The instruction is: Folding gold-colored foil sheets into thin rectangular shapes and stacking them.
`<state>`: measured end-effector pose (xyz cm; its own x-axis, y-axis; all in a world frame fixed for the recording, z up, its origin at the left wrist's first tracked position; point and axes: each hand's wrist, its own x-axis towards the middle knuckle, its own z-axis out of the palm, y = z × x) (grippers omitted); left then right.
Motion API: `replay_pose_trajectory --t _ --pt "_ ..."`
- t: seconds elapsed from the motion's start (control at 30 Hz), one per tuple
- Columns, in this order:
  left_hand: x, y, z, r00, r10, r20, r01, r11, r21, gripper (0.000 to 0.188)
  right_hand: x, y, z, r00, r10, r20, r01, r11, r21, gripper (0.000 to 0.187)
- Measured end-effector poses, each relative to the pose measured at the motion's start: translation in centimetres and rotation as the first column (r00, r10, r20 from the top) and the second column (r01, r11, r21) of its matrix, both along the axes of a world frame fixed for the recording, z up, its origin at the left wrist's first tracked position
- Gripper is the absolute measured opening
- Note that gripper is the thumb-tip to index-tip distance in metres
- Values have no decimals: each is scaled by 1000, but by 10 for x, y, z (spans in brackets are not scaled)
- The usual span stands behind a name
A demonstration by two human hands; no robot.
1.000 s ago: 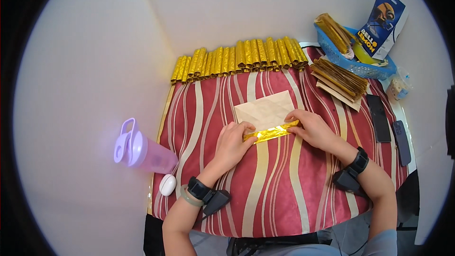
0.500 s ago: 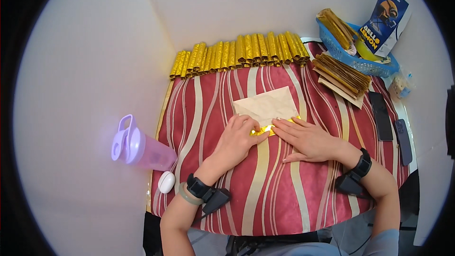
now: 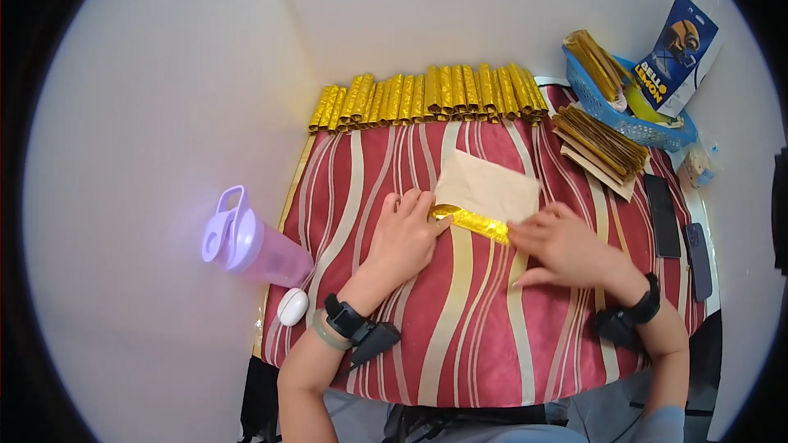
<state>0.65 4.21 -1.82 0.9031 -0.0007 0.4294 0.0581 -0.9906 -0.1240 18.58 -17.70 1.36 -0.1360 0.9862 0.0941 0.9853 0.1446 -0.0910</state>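
Observation:
A sheet of gold-foil paper [image 3: 489, 184] lies in the middle of the striped cloth, its plain beige face up. Along the near edge, a shiny gold strip [image 3: 476, 223] is curled over, forming a narrow roll. My left hand [image 3: 404, 236] pinches the left end of this roll between thumb and fingers. At the right end, my right hand [image 3: 565, 244] touches the paper with its fingertips, fingers stretched and thumb apart; it is slightly blurred. Both wrists wear black straps with a dark box.
Gold paper tubes [image 3: 427, 97] are stacked along the back. At right are folded gold papers [image 3: 603, 143], a blue basket [image 3: 632, 125] with a blue paper bag [image 3: 677, 49], and two phones [image 3: 662, 215]. A purple bottle [image 3: 267, 250] and white case [image 3: 292, 307] stand left.
The paper has turned so its right end sits lower, and its gold edge shows more. My right hand has slid right to the roll's end. The whole view has shifted slightly.

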Motion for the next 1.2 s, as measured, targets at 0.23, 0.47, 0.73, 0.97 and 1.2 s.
replay_pose_trajectory --t 0.23,0.47,0.73,0.97,1.2 --pt "9 -21 -12 995 -10 -97 -18 958 -285 43 -57 1 -7 965 229 -126 -200 957 210 55" --pt "18 -21 -14 988 -124 -90 69 886 -459 47 -13 26 -23 902 81 -425 -9 986 169 58" --pt "6 -14 -19 984 -159 -87 81 814 -575 31 -5 23 -38 995 -32 -92 38 997 67 73" --pt "8 1 -13 978 -204 39 203 900 -385 26 -8 28 -30 999 17 -30 -15 997 76 73" --pt "9 -8 -15 955 -296 6 241 764 -599 35 -11 21 -47 984 32 -175 -12 993 113 83"
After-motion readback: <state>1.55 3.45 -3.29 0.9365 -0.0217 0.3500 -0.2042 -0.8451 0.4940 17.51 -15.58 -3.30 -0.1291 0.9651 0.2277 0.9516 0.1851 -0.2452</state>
